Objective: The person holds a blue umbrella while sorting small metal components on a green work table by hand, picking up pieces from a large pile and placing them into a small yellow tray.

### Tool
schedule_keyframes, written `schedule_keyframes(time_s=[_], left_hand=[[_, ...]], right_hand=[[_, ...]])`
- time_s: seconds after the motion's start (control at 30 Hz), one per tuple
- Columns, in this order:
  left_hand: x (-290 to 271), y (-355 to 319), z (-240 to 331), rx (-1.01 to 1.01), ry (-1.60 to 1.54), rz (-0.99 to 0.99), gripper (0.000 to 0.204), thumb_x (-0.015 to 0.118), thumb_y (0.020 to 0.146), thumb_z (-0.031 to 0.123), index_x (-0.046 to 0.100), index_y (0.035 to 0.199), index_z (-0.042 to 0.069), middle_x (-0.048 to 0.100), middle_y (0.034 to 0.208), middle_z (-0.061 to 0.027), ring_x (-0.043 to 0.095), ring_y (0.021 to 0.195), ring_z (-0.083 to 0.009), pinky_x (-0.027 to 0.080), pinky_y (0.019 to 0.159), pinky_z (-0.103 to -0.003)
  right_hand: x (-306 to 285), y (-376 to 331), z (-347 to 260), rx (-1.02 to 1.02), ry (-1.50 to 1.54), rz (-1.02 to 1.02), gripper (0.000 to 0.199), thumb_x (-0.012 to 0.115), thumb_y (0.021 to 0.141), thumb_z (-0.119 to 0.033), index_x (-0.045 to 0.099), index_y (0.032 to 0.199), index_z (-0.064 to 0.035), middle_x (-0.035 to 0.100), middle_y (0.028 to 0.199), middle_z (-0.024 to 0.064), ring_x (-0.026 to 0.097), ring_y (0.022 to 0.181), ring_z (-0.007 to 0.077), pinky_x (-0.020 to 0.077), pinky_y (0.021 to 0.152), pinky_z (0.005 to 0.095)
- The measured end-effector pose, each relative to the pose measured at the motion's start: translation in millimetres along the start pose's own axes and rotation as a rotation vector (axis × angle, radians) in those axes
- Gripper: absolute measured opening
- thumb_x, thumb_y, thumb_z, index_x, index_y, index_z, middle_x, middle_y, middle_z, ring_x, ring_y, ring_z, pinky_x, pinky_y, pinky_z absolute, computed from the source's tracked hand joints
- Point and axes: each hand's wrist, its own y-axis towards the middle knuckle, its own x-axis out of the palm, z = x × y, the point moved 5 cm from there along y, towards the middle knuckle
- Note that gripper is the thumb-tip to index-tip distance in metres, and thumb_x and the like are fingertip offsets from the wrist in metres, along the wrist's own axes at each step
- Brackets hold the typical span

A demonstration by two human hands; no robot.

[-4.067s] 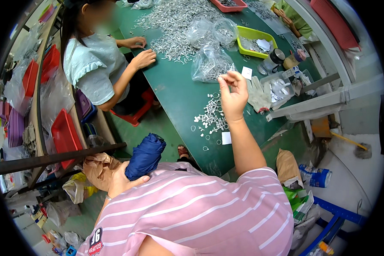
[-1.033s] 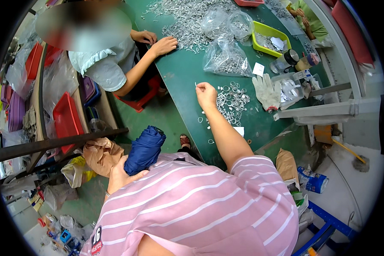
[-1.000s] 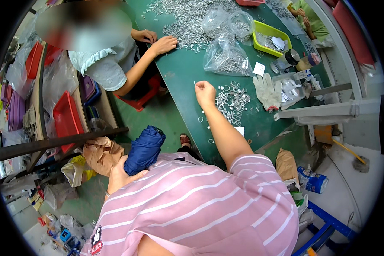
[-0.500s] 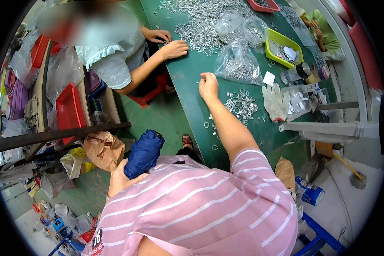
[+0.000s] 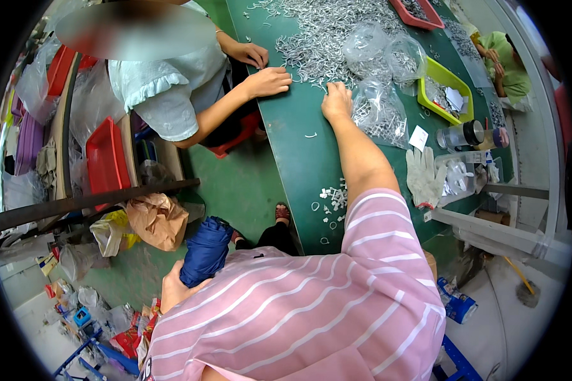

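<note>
My left hand is wrapped round a navy folded umbrella beside my body, off the table's near left side. Out over the table, my right hand has its fingers curled down at the near edge of a spread of small curved metal pieces. Its fingertips touch that edge; what they pinch, if anything, is too small to make out. One single metal piece lies nearer on the green table. Clear bags of metal pieces stand just right of this hand. My forearm hides part of some small rings and white bits.
Across the table's left side, a co-worker's hands rest by the metal pieces. On the right are a lime green basket, a work glove, a jar and a clear box. Red trays fill the left shelf.
My right hand has moved farther out to the edge of the metal pieces, away from the single piece, which now lies apart. My left hand still grips the umbrella; the view has shifted slightly.
</note>
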Motion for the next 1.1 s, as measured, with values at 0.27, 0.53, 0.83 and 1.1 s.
schedule_keyframes(time_s=[0.27,0.53,0.83,1.1], left_hand=[[2.1,6.5,-0.5,0.023,-0.019,0.018,0.056,0.083,0.059,0.027,0.057,0.097,-0.003,0.065,0.082,-0.0217,0.067,0.078,-0.0292,0.052,0.069,-0.036],[-0.8,10.5,11.4,-0.032,0.004,-0.031,0.054,0.083,0.059,0.028,0.058,0.096,-0.003,0.065,0.081,-0.0222,0.067,0.076,-0.029,0.052,0.068,-0.036],[1.0,8.8,5.3,0.005,0.006,0.005,0.053,0.083,0.059,0.027,0.058,0.094,-0.003,0.065,0.08,-0.0223,0.067,0.076,-0.03,0.052,0.067,-0.036],[2.3,13.7,20.1,0.162,0.057,-0.031,0.055,0.083,0.058,0.026,0.058,0.098,-0.003,0.065,0.082,-0.021,0.067,0.077,-0.029,0.051,0.069,-0.035]], right_hand=[[-16.9,-12.0,-10.1,-0.002,0.141,-0.112,0.013,0.06,0.074,-0.013,0.064,0.085,-0.0082,0.055,0.099,0.0097,0.052,0.1,0.0285,0.0441,0.086,0.0388],[12.1,29.4,-8.5,0.125,0.095,0.015,0.021,0.063,0.078,-0.019,0.061,0.095,-0.0063,0.054,0.105,0.015,0.052,0.102,0.0321,0.0442,0.087,0.0403],[3.6,14.0,6.2,-0.007,0.201,0.048,0.014,0.064,0.077,-0.015,0.061,0.083,-0.003,0.057,0.09,0.0152,0.056,0.089,0.0309,0.0458,0.078,0.0393],[-42.3,-48.5,11.1,0.05,0.552,0.002,0.012,0.067,0.071,-0.011,0.061,0.073,-0.0013,0.062,0.068,0.0121,0.061,0.062,0.023,0.0496,0.061,0.0329]])
